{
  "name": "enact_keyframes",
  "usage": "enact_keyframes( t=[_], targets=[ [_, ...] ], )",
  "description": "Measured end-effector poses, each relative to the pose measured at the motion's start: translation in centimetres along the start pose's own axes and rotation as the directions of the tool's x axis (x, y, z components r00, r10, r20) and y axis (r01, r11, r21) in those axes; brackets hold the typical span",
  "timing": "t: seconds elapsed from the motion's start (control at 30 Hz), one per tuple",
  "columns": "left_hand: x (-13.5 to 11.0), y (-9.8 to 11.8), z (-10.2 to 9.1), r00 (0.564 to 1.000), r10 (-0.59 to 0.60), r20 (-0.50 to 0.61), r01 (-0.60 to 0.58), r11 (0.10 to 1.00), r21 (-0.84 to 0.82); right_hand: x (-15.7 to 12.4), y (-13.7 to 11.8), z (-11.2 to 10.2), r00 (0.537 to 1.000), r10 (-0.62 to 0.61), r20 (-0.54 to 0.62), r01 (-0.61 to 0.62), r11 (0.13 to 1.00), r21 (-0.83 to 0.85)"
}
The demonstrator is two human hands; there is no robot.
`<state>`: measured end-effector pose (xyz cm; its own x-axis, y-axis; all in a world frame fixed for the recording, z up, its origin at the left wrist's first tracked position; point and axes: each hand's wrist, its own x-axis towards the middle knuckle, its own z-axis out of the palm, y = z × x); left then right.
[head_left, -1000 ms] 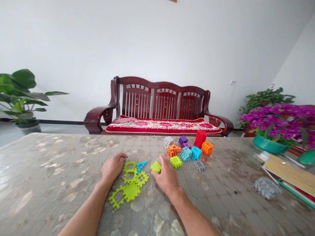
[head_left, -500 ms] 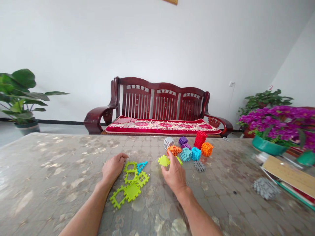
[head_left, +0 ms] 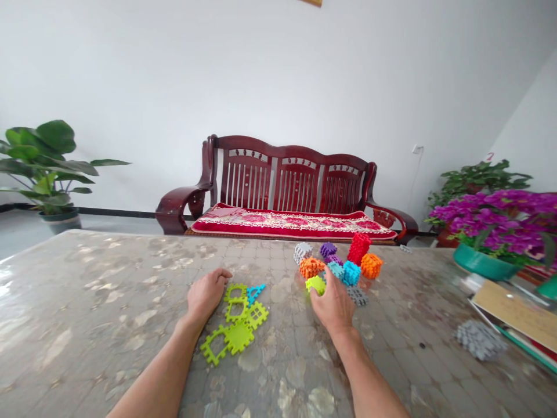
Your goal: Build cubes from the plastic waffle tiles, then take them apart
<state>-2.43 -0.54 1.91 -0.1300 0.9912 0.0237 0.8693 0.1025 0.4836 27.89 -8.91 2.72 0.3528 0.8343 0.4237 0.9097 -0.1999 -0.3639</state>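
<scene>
My right hand (head_left: 333,302) reaches over the table, its thumb and index finger closed about a lime-green toothed building tile (head_left: 315,284). Whether more tiles lie under its palm I cannot tell. My left hand (head_left: 208,295) rests on the table with its fingers curled in and nothing visible in them. Just right of it lie several flat lime-green tiles (head_left: 239,337), some frame-shaped, one with a window grid (head_left: 256,314). A blue triangular tile (head_left: 255,294) touches this group.
Beyond my right hand stand stacks of tiles: orange (head_left: 310,267), white (head_left: 302,252), purple (head_left: 328,249), red (head_left: 359,248), light blue (head_left: 350,273). Grey tiles (head_left: 481,339) lie at the right near books (head_left: 517,307) and a flower pot (head_left: 485,262). A wooden bench (head_left: 296,174) stands behind the table.
My right hand has moved right, towards the stacks, and the nearer lime-green tile has shifted right with it. My left hand stays in place. The view has turned slightly left.
</scene>
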Motion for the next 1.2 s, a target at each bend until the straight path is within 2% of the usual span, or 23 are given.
enact_keyframes(
  t=[0.1, 0.17, 0.27, 0.37, 0.43, 0.5, 0.57, 0.6, 0.77, 0.97, 1.2],
  targets=[
    [0.1, -0.1, 0.1, 1.0, 0.01, 0.0, -0.01, 1.0, -0.009, -1.0, -1.2, 0.5, 0.986, -0.163, 0.03, 0.158, 0.98, 0.12],
    [0.1, -0.1, 0.1, 1.0, 0.011, 0.0, -0.011, 1.0, -0.014, -1.9, -2.5, 1.0, 0.951, -0.295, 0.098, 0.264, 0.933, 0.246],
    [0.1, -0.2, 0.3, 1.0, 0.003, -0.007, -0.004, 1.0, -0.011, -3.3, -4.5, 1.6, 0.849, -0.492, 0.192, 0.381, 0.822, 0.423],
    [0.2, -0.2, 0.4, 1.0, 0.004, -0.012, -0.004, 1.0, -0.015, -3.9, -5.9, 2.0, 0.741, -0.623, 0.249, 0.438, 0.73, 0.524],
    [0.2, -0.2, 0.4, 1.0, 0.0, -0.012, 0.0, 1.0, -0.016, -4.0, -6.4, 2.2, 0.698, -0.66, 0.278, 0.457, 0.71, 0.536],
    [0.3, -0.3, 0.5, 1.0, -0.008, -0.01, 0.008, 1.0, -0.014, -3.9, -6.6, 2.3, 0.676, -0.674, 0.298, 0.475, 0.708, 0.523],
    [0.3, -0.3, 0.5, 1.0, -0.015, -0.007, 0.014, 1.0, -0.011, -3.8, -6.6, 2.2, 0.674, -0.672, 0.308, 0.493, 0.719, 0.49],
    [0.3, -0.3, 0.5, 1.0, -0.016, -0.006, 0.016, 1.0, -0.011, -3.8, -6.6, 2.1, 0.687, -0.659, 0.307, 0.497, 0.734, 0.463],
    [0.3, -0.4, 0.5, 1.0, -0.012, -0.007, 0.012, 1.0, -0.019, -3.7, -5.6, 1.3, 0.802, -0.537, 0.264, 0.451, 0.832, 0.323],
    [0.2, -0.3, 0.5, 1.0, -0.003, -0.018, 0.003, 1.0, -0.013, -3.5, -4.5, 1.4, 0.777, -0.567, 0.273, 0.468, 0.811, 0.352],
    [0.1, -0.2, 0.4, 1.0, -0.002, -0.009, 0.002, 1.0, -0.02, -3.7, -5.1, 1.6, 0.794, -0.566, 0.223, 0.503, 0.817, 0.281]
  ],
)
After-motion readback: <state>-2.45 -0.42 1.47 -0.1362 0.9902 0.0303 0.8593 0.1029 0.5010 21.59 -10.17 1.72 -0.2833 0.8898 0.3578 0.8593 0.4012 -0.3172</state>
